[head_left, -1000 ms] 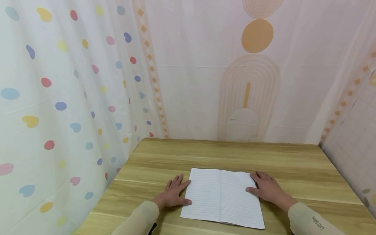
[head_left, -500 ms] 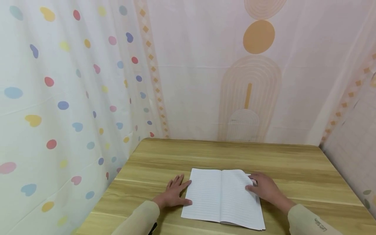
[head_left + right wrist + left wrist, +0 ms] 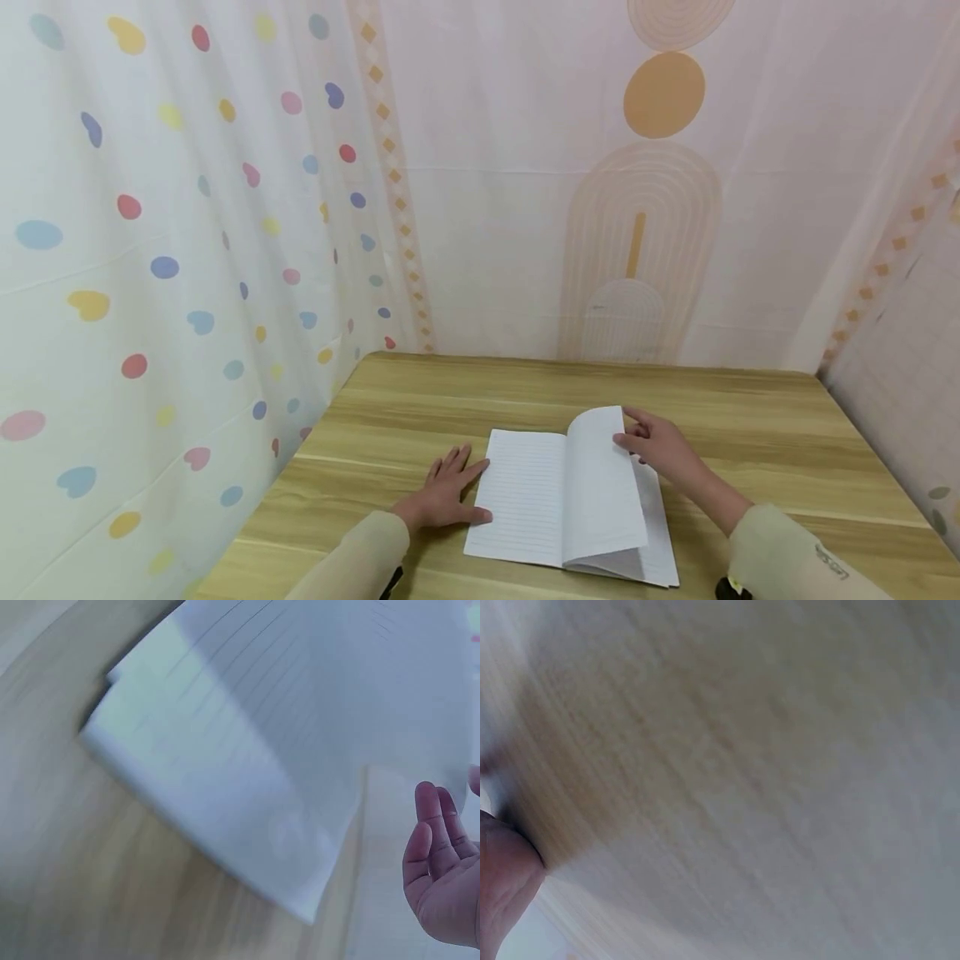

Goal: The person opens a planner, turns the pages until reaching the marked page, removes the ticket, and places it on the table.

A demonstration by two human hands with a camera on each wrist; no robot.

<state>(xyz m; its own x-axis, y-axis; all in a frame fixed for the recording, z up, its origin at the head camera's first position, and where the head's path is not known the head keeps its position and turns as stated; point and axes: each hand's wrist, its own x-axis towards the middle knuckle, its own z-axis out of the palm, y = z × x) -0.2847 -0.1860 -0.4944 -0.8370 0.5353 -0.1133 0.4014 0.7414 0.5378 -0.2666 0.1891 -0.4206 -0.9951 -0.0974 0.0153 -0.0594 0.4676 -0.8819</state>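
An open notebook [image 3: 525,500] with lined white pages lies on the wooden table. My right hand [image 3: 663,446] pinches the upper outer corner of a lifted page [image 3: 603,492], which curves up off the right half. Beneath it shows part of the page below [image 3: 660,533]. In the right wrist view, the raised page [image 3: 405,697] hangs beside the fingers of my right hand [image 3: 450,877]. My left hand [image 3: 444,496] lies spread at the notebook's left edge, with thumb and index finger touching it. Only a bit of that hand [image 3: 506,877] shows in the left wrist view.
The wooden table [image 3: 420,392] reaches back to a pale patterned curtain [image 3: 487,250]. Another curtain with coloured dots [image 3: 187,292] hangs on the left, and a pale sheet [image 3: 900,375] hangs along the right side.
My right hand has lifted the page from its corner and moved it up and slightly left. The page now stands curved above the right half. My left hand has stayed in place.
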